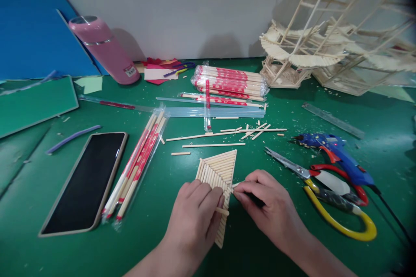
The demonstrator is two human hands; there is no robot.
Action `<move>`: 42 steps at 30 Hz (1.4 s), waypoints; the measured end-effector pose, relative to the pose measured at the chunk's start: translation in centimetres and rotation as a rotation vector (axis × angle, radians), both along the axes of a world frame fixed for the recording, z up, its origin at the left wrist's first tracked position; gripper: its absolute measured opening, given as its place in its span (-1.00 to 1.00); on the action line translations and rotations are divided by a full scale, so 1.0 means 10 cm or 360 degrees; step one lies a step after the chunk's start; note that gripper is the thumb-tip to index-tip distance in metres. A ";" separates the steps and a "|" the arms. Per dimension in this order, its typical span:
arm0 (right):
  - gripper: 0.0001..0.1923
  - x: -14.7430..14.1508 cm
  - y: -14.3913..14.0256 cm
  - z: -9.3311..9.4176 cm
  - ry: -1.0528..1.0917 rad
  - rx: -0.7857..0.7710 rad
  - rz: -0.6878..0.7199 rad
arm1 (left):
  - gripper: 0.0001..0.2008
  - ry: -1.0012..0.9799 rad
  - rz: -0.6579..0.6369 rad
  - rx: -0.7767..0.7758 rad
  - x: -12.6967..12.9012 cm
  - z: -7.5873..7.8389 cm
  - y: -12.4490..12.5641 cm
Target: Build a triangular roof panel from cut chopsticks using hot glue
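1. Far-left corner of the bench: pink bottle, leaning against the blue board.
2. Left side, toward the near edge: phone, screen up and dark. Just beside it on its right, a sleeve of wrapped chopsticks lying at an angle.
3. Your left hand lies on the stick panel, fingers together and pressed down on its left and lower part.
4. The stick panel lies flat on the bench at the near-edge middle: a triangular fan of sticks, wide end away from you, narrow end toward you.
5. Your right hand touches the panel's right edge. Thumb and forefinger are pinched together on a small stick piece right at that edge.
6. Beyond the panel, mid-bench: loose cut sticks, then the bundle of wrapped chopsticks toward the far edge.
7. Right of your right hand: scissors with red and yellow handles, blades pointing left. Blue glue gun just beyond them.
8. Far-right corner: stick-built model, upright.
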State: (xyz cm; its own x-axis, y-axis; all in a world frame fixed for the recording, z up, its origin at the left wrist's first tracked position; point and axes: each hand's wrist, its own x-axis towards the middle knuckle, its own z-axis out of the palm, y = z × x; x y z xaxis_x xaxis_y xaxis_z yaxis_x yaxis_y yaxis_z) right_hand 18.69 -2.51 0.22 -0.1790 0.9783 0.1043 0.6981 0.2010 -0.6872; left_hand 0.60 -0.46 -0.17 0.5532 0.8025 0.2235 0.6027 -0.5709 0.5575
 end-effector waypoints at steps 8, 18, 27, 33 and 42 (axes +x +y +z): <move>-0.84 0.00 0.01 0.02 -0.0040 -0.0019 0.0012 | -0.83 -0.0014 0.0000 0.0018 0.00 0.00 0.01; -0.86 0.02 -0.01 0.01 0.0141 -0.0006 -0.0063 | -0.83 -0.0018 0.0001 0.0056 0.01 0.00 0.00; -0.90 -0.01 -0.03 0.03 0.0133 0.0005 -0.0143 | -0.84 0.0002 -0.0031 0.0126 0.01 0.00 0.01; -0.89 -0.02 -0.09 0.03 0.0142 0.0028 -0.0121 | -0.83 0.0044 -0.0051 0.0145 0.00 0.02 0.01; -0.92 -0.09 -0.11 -0.01 -0.0060 0.0088 -0.0167 | -0.82 0.0041 -0.0058 0.0073 0.01 0.02 -0.02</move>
